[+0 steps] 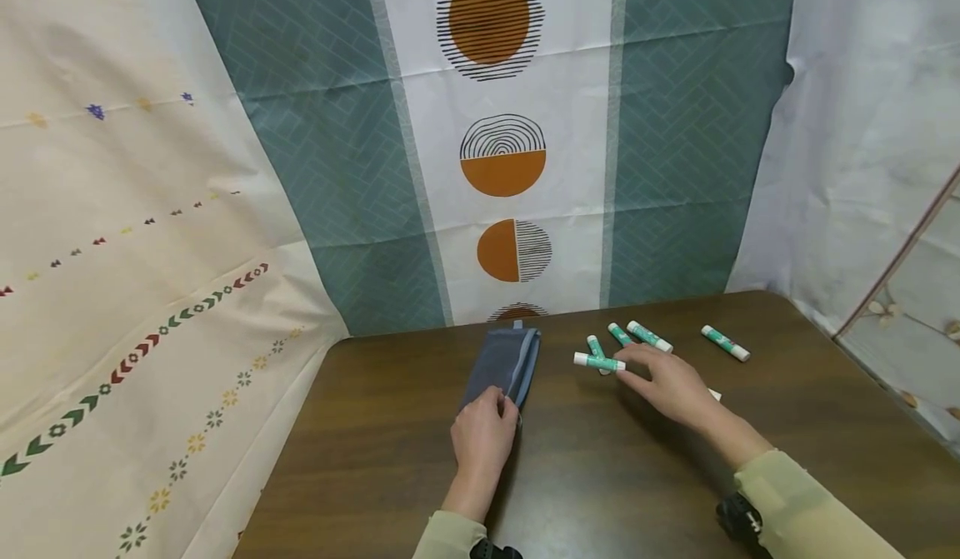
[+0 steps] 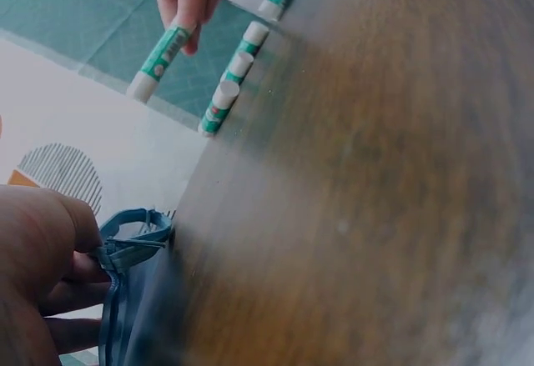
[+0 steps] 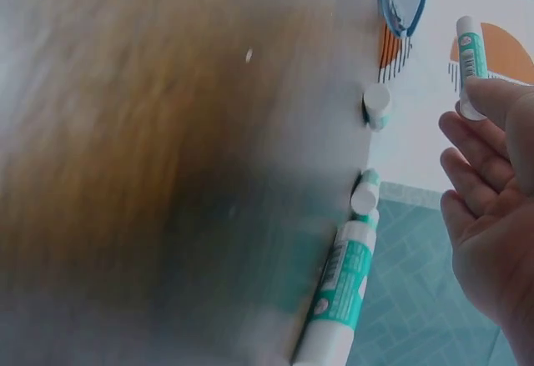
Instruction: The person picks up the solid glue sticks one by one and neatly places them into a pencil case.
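A blue-grey zip pouch (image 1: pixel 498 364) lies left of the middle of the table. My left hand (image 1: pixel 482 436) grips its near end; in the left wrist view the thumb and fingers are at the edge of the pouch (image 2: pixel 125 299), whose mouth gapes in a loop. My right hand (image 1: pixel 667 384) pinches a green-and-white glue stick (image 1: pixel 598 362) by one end; the right wrist view shows that glue stick (image 3: pixel 470 62) raised off the table between thumb and fingers. Several similar glue sticks (image 1: pixel 649 336) lie beyond and around this hand.
One glue stick (image 1: pixel 725 343) lies apart at the right. A small white end (image 1: pixel 715 394) shows behind the right wrist, mostly hidden. The brown wooden table (image 1: pixel 375 426) has patterned cloths (image 1: pixel 495 126) hanging behind and beside it.
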